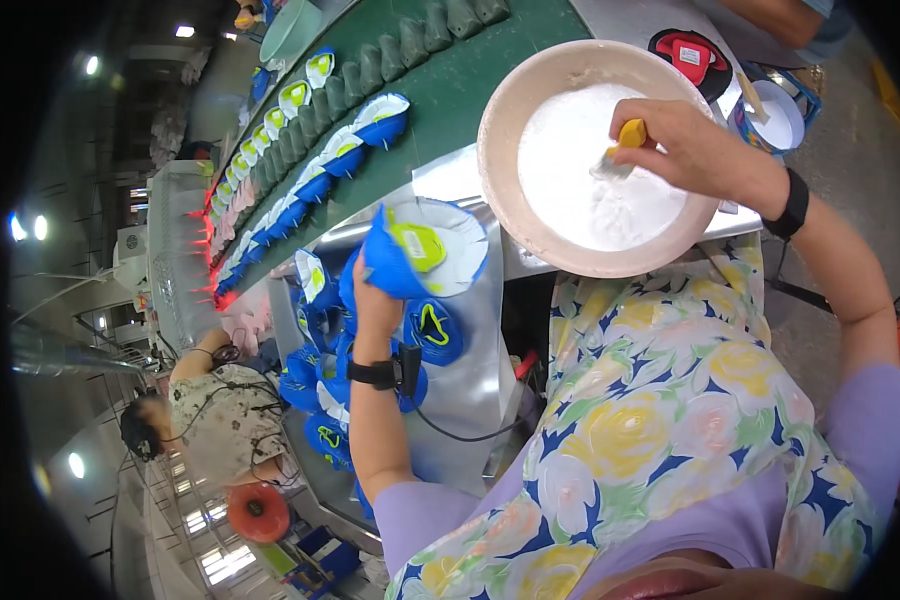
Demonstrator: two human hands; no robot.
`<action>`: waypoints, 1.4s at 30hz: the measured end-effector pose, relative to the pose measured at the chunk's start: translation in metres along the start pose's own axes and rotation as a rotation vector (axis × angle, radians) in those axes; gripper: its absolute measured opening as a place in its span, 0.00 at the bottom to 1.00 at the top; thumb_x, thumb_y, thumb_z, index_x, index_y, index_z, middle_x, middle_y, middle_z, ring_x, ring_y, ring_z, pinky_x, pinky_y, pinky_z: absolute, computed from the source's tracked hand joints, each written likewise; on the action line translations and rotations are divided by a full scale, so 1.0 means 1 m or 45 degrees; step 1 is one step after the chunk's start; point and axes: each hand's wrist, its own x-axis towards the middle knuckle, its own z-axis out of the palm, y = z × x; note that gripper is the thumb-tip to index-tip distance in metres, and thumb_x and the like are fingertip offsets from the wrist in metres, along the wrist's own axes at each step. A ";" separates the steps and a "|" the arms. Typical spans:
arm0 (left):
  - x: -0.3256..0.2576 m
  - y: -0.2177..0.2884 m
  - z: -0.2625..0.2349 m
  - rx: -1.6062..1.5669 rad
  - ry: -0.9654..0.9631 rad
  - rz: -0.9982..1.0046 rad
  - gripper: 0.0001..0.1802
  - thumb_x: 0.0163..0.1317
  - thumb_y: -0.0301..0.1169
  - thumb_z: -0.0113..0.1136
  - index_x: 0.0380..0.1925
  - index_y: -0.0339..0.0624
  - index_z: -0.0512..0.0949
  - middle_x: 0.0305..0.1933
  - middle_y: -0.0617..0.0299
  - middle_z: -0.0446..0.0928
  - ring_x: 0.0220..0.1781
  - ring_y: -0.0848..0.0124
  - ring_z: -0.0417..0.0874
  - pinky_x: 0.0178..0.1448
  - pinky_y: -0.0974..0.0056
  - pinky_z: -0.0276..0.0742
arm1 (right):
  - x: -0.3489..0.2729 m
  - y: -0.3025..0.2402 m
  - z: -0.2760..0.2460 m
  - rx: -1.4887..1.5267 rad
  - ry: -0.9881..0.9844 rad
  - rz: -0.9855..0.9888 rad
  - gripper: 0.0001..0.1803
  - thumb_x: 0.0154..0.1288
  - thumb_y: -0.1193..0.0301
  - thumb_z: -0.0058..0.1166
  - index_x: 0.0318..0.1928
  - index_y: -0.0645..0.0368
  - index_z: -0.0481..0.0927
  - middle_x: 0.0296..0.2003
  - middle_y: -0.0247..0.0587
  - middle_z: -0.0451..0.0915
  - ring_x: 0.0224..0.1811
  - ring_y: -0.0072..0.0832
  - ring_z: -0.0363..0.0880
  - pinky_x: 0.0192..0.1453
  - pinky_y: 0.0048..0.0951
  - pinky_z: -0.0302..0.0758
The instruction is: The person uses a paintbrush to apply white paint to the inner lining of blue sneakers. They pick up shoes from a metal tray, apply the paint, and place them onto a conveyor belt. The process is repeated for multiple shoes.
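My left hand [374,300] grips a blue shoe upper [415,250] with a white inside and a yellow-green patch, held up over the metal bench. My right hand [685,145] pinches a yellow-handled brush [620,148] and dips its bristles into white glue in a wide beige basin [505,110]. A black band sits on each wrist, and a thin cable hangs from the left one.
A green conveyor belt [470,80] carries a row of blue-white shoe uppers [350,150] away to the upper left. More blue uppers [325,400] pile under my left arm. Another person [220,410] sits at lower left. A small glue pot [775,120] stands at upper right.
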 end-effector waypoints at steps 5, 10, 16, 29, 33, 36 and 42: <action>0.032 0.058 0.015 -0.719 -0.217 -0.286 0.25 0.66 0.28 0.57 0.63 0.38 0.68 0.58 0.57 0.76 0.57 0.64 0.81 0.60 0.59 0.78 | 0.009 0.008 -0.033 0.021 0.225 -0.084 0.11 0.63 0.68 0.60 0.40 0.61 0.74 0.29 0.47 0.78 0.29 0.38 0.78 0.35 0.30 0.73; 0.058 0.088 0.055 -0.653 -0.445 -0.206 0.28 0.66 0.33 0.58 0.65 0.39 0.66 0.60 0.55 0.75 0.58 0.62 0.80 0.62 0.56 0.77 | 0.035 -0.008 -0.036 0.345 0.380 -0.261 0.11 0.66 0.65 0.60 0.41 0.59 0.76 0.31 0.42 0.81 0.31 0.28 0.78 0.34 0.24 0.73; 0.076 0.120 0.090 -0.736 -0.382 0.003 0.31 0.67 0.37 0.57 0.67 0.40 0.63 0.62 0.54 0.74 0.60 0.62 0.79 0.64 0.56 0.76 | 0.036 -0.006 -0.044 0.209 0.457 -0.184 0.14 0.64 0.64 0.63 0.38 0.61 0.75 0.26 0.43 0.80 0.25 0.29 0.79 0.30 0.24 0.74; 0.084 0.079 0.118 -1.087 0.268 0.385 0.21 0.73 0.35 0.43 0.62 0.39 0.69 0.63 0.58 0.71 0.62 0.66 0.74 0.67 0.57 0.69 | 0.019 -0.017 -0.004 0.800 0.603 0.402 0.20 0.61 0.60 0.61 0.31 0.70 0.80 0.24 0.47 0.82 0.20 0.25 0.79 0.26 0.23 0.77; 0.086 0.088 0.114 -0.527 0.399 0.592 0.21 0.74 0.37 0.43 0.59 0.37 0.70 0.56 0.60 0.74 0.57 0.68 0.76 0.63 0.59 0.73 | 0.015 -0.019 -0.002 0.970 0.578 0.349 0.19 0.62 0.61 0.62 0.33 0.69 0.80 0.24 0.44 0.81 0.22 0.23 0.80 0.26 0.22 0.77; 0.088 0.075 0.085 0.185 0.305 0.620 0.22 0.72 0.42 0.47 0.57 0.37 0.71 0.52 0.60 0.76 0.55 0.68 0.77 0.59 0.60 0.75 | 0.011 -0.014 -0.007 0.839 0.625 0.173 0.16 0.63 0.62 0.62 0.36 0.65 0.79 0.25 0.41 0.81 0.25 0.22 0.81 0.29 0.21 0.76; 0.071 0.072 0.092 -1.337 -0.558 -0.815 0.25 0.71 0.47 0.44 0.56 0.40 0.72 0.43 0.53 0.81 0.21 0.67 0.83 0.12 0.70 0.74 | 0.011 -0.007 -0.009 0.499 0.677 -0.391 0.11 0.64 0.67 0.62 0.40 0.59 0.76 0.33 0.39 0.82 0.33 0.28 0.82 0.36 0.26 0.76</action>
